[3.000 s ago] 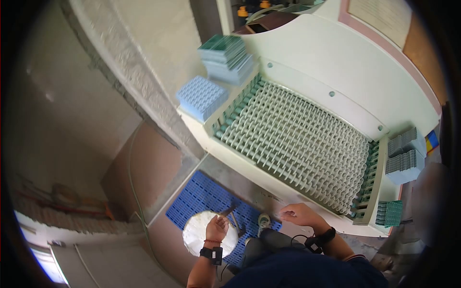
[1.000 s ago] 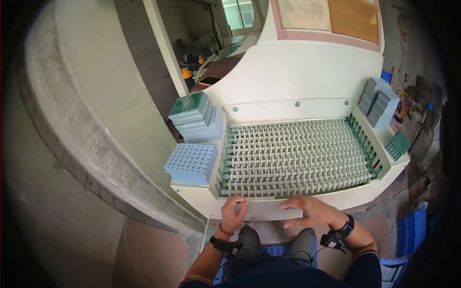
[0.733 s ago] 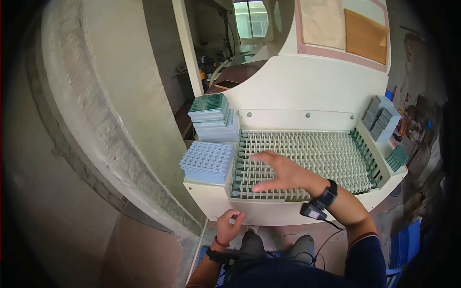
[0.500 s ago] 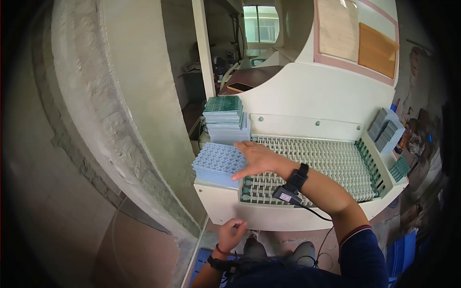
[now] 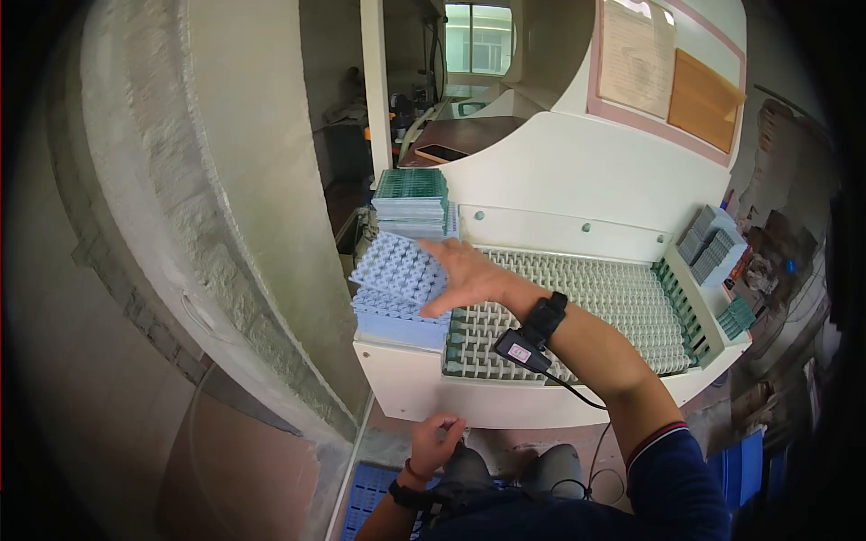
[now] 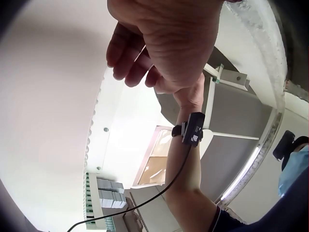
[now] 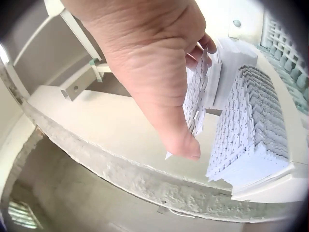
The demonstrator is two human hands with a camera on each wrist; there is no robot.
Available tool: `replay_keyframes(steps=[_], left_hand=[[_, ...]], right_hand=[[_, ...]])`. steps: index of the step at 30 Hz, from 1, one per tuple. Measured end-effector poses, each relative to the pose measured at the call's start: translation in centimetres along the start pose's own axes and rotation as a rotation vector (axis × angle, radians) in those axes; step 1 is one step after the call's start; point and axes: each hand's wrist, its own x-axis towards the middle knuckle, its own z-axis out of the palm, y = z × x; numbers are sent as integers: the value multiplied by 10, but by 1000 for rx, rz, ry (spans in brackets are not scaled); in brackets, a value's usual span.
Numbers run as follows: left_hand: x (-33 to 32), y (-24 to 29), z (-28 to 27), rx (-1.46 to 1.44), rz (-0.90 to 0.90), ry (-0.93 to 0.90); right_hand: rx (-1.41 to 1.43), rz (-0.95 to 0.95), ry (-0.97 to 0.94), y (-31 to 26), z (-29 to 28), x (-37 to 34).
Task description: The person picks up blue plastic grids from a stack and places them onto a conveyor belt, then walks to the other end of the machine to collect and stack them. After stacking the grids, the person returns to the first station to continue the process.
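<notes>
My right hand (image 5: 467, 275) pinches a thin pale blue panel (image 5: 395, 263) by its right edge. Rows of rounded cut-outs cover this panel, which is tilted over a stack of similar panels (image 5: 397, 332). In the right wrist view the thumb lies on one face of the raised panel (image 7: 195, 94), and the fingertips show at its other side. That view also has the stack (image 7: 241, 128) beside it. Low in front of the machine hangs my left hand (image 5: 435, 442), fingers loosely curled, with nothing in it.
A cream machine (image 5: 505, 403) with a bed of white rollers (image 5: 577, 298) fills the middle. Green-topped panels (image 5: 410, 187) stand behind the blue stack. Grey panels (image 5: 713, 245) and a small green stack (image 5: 737, 316) are at the right. A rough wall (image 5: 262, 270) borders the left.
The right hand rose from in front of the machine, crossed left over the rollers to the blue stack, and lifted the top panel. The left hand barely moved in the last half second.
</notes>
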Motion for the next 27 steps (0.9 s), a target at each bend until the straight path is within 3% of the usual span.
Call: replay_keyframes(steps=[2, 7, 9, 11, 14, 16, 19, 25, 27], left_hand=[[2, 8, 7, 16, 31, -15], [9, 11, 22, 39, 43, -84], [31, 32, 19, 422, 451, 87], [57, 57, 11, 619, 596, 169], [103, 92, 8, 816, 632, 221], [126, 105, 13, 1125, 575, 223], [140, 87, 14, 1311, 574, 176], [137, 90, 14, 1337, 674, 211], [138, 94, 14, 1263, 596, 175]], right_hand=[[184, -45, 160, 11, -4, -13], [230, -117, 363, 62, 2, -85], [440, 57, 351, 81, 14, -118], [527, 112, 369, 100, 32, -147], [665, 193, 402, 116, 56, -182], [721, 216, 421, 124, 76, -204], [763, 220, 503, 134, 102, -226], [806, 249, 505, 129, 107, -274], [806, 238, 550, 133, 112, -283]])
